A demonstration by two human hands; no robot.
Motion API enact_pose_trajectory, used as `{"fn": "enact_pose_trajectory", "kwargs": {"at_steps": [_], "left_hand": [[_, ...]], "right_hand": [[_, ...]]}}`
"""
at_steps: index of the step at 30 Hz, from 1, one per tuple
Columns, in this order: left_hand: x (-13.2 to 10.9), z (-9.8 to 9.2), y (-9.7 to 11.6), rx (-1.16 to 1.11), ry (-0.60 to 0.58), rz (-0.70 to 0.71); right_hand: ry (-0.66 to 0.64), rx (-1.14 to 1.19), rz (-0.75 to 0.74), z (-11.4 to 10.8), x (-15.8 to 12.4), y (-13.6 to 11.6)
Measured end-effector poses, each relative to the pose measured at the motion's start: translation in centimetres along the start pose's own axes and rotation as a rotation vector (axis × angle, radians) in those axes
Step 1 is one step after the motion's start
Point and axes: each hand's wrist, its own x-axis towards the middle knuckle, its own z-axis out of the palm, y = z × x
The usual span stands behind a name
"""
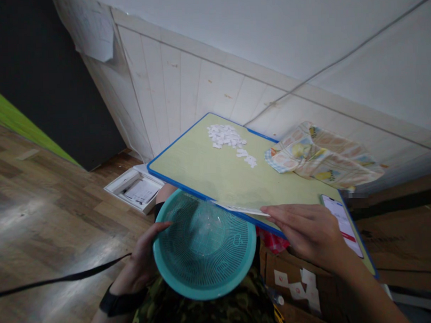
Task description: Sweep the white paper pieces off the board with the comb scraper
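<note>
My left hand [146, 258] grips the left rim of a round teal mesh basket [204, 246], held just under the near edge of a small yellow-green table with a blue border [187, 167]. My right hand [306, 231] lies flat on the table's near edge, fingers stretched out to the left, over a thin white strip of paper [238, 209]. A heap of small white paper bits [229, 137] lies toward the far side of the table. The basket looks empty.
A patterned cloth [321, 155] lies at the table's far right, and a phone [343, 223] rests beside my right wrist. A white open box [135, 188] sits on the wooden floor by the panelled wall. Cardboard boxes with stickers [297, 281] stand below on the right.
</note>
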Motion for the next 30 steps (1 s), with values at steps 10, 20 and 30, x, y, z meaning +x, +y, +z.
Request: {"fn": "enact_pose_trajectory", "kwargs": {"at_steps": [10,20,30], "left_hand": [[0.0,-0.1,0.1,0.058,-0.039,0.027],[0.4,-0.5,0.0,0.049,-0.018,0.02],[0.6,-0.7,0.2,0.064,-0.018,0.056]], "right_hand": [[-0.03,0.004,-0.019,-0.6,0.1,-0.2],[0.18,-0.08,0.091,1.8,3.2,1.2],[0.128,-0.021,0.041,3.6,4.8,2.0]]}}
